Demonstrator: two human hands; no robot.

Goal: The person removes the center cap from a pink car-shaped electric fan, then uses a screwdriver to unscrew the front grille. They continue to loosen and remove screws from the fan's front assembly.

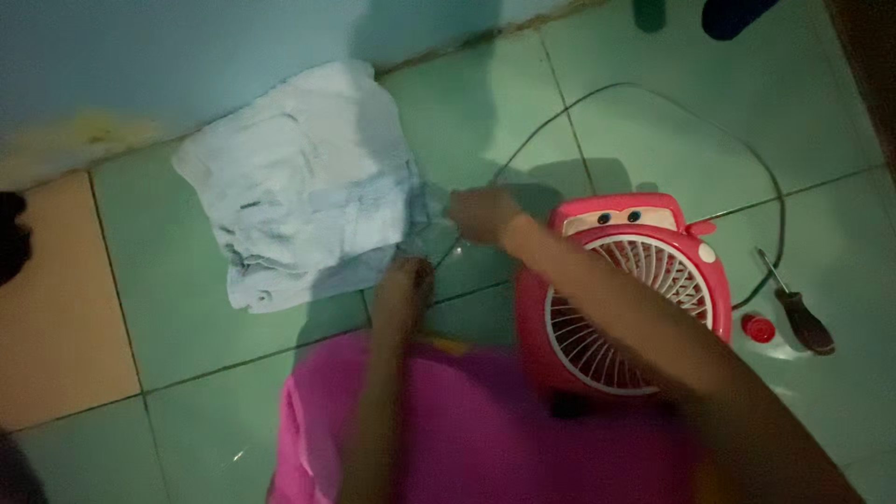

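Note:
A pale blue-white cloth lies spread on the green floor tiles by the wall. My right hand reaches across to the cloth's right edge, fingers closed around a thin, clear, blurred piece there. My left hand rests at the cloth's lower right corner, touching it; the blur hides its grip. A small pink toy-like fan with a white grille and cartoon eyes lies face up under my right forearm. Its thin dark cord loops over the tiles behind it.
A screwdriver with a dark handle lies right of the fan, beside a small red cap. Pink fabric covers my lap at the bottom. An orange tile is at left. Dark objects sit at the top right.

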